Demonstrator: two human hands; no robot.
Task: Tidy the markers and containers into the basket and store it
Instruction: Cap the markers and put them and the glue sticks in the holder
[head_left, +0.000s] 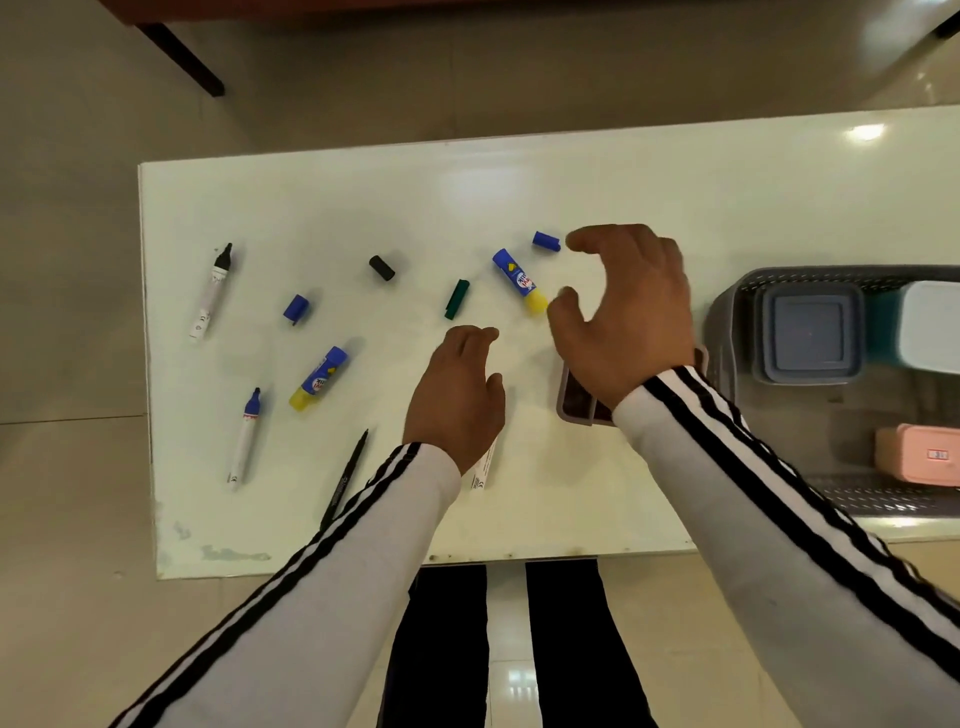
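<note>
Markers and caps lie scattered on a white table (363, 197). A black-tipped marker (212, 293) and a blue-tipped marker (245, 436) lie at the left, with a thin black pen (345, 478) nearer me. Two blue-and-yellow glue sticks (318, 378) (519, 280) lie apart. Loose caps: blue (296, 308), black (382, 267), green (456, 299), blue (546, 241). My right hand (623, 312) hovers open beside the far glue stick. My left hand (457, 395) is open, palm down, over a white marker (484, 465). A grey basket (727, 332) at the right holds lidded containers (808, 332).
A small grey-pink tray (574, 400) lies partly under my right wrist. A pink box (917, 454) and a white-lidded container (930, 325) sit in the basket. The table's left edge is near the markers. A dark table leg (182, 54) stands on the floor beyond.
</note>
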